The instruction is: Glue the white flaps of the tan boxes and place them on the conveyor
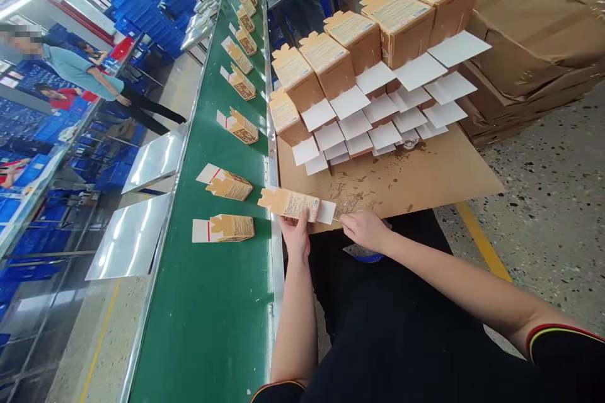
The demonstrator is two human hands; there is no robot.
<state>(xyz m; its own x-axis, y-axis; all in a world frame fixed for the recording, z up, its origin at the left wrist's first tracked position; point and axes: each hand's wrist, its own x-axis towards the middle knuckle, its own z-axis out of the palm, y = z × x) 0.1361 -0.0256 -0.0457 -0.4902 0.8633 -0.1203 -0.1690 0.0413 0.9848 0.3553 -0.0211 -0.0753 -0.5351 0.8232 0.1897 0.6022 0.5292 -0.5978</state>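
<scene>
My left hand grips a small brown carton from below, thumb on its printed face, at the edge of the green conveyor belt. A white card sticks out of the carton's right end. My right hand is closed in a pinch just right of that card, resting on the cardboard sheet. Whether it holds anything is hidden.
Several filled cartons lie spaced along the belt. Rows of brown boxes with white cards are stacked on the cardboard sheet. Flattened big cartons lie to the right. People stand at the far left among blue crates.
</scene>
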